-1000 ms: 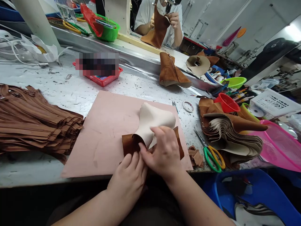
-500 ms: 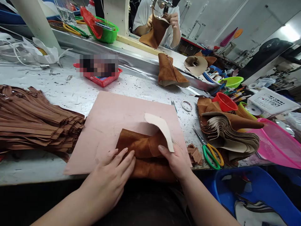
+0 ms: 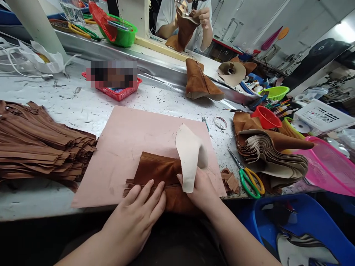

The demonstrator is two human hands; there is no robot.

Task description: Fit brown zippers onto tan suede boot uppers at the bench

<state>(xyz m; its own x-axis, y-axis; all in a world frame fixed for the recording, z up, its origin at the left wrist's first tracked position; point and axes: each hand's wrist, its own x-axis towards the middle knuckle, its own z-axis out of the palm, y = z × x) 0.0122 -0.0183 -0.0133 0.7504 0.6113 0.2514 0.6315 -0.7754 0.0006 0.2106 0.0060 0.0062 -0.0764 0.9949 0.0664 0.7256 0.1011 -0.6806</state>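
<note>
A brown suede boot upper (image 3: 158, 168) lies across the near edge of a pink board (image 3: 133, 127). My left hand (image 3: 137, 216) rests on it with outstretched fingers, pressing along a seam. Frayed dark brown ends (image 3: 128, 186) stick out from the upper's left side. My right hand (image 3: 203, 190) grips the upper's right part, thumb on top, and the cream underside (image 3: 190, 155) of a flap curls up there. The right fingers are partly hidden by this flap.
Brown strips (image 3: 47, 144) are heaped at the left. Scissors (image 3: 246, 175), suede scraps (image 3: 230, 181) and stacked suede pieces (image 3: 266, 151) lie at the right. Another boot upper (image 3: 201, 81) stands at the back. Below right is a blue bin (image 3: 305, 210). A person (image 3: 185, 26) works opposite.
My right hand has moved slightly left and folded the flap further over, baring more cream underside. My left hand has shifted slightly right, and the frayed ends now show.
</note>
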